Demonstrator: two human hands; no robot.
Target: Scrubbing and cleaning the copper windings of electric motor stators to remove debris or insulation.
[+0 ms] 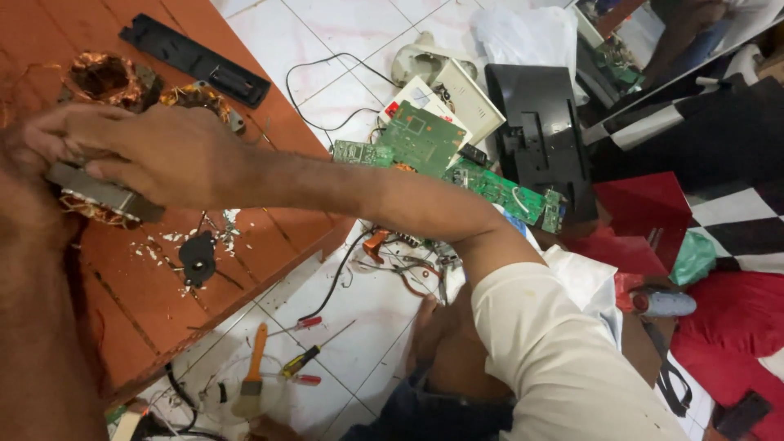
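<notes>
Head camera, looking down at a reddish wooden table [155, 302]. Both hands grip one transformer core [102, 196] with copper winding, pressed against the tabletop, seemingly to steady it. Right hand [155, 151] is curled shut over its top; left hand [28, 192] closes on its near end. Beyond the core lie two loose copper coils [110, 79]. Right of it, on the tiled floor, sit green circuit boards [425, 139] and screwdrivers [306, 355].

Green circuit boards [457, 159] at one o'clock, reddish-brown table [155, 286] at nine, black-and-white checked cloth [735, 220] and red cloth [739, 318] at three
</notes>
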